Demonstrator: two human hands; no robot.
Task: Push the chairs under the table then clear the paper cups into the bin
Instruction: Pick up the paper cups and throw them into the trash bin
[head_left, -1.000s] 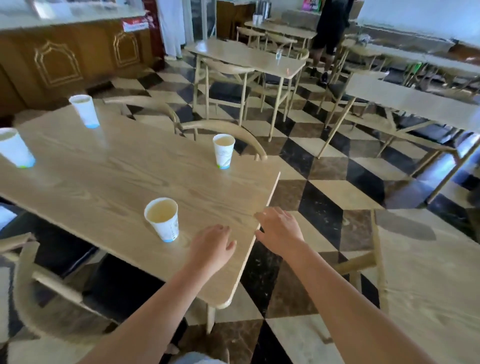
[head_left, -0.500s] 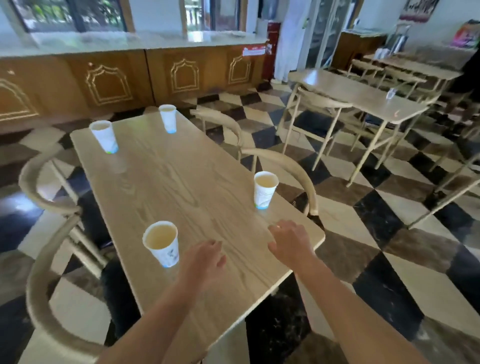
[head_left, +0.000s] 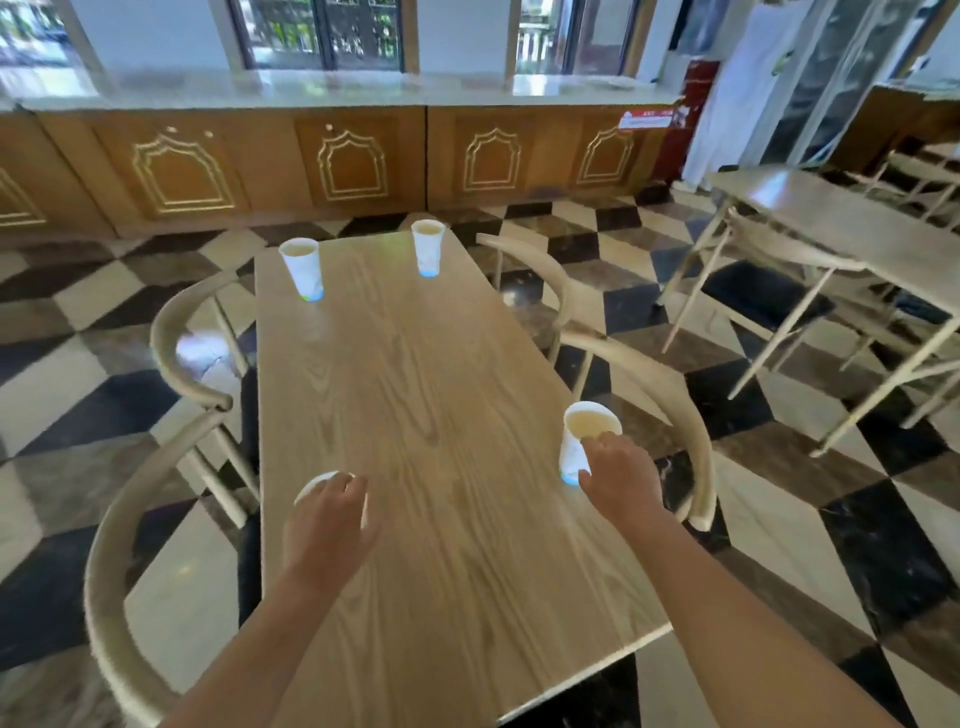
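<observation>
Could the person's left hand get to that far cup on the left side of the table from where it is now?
Probably not without leaning or stepping forward. The left hand is on the near-left paper cup, while the far-left paper cup stands near the table's far end. Nothing blocks the way.

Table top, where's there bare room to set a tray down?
The middle of the table is bare, between the two far cups and both hands. Crowded: the left hand and right hand are at the near cups.
</observation>
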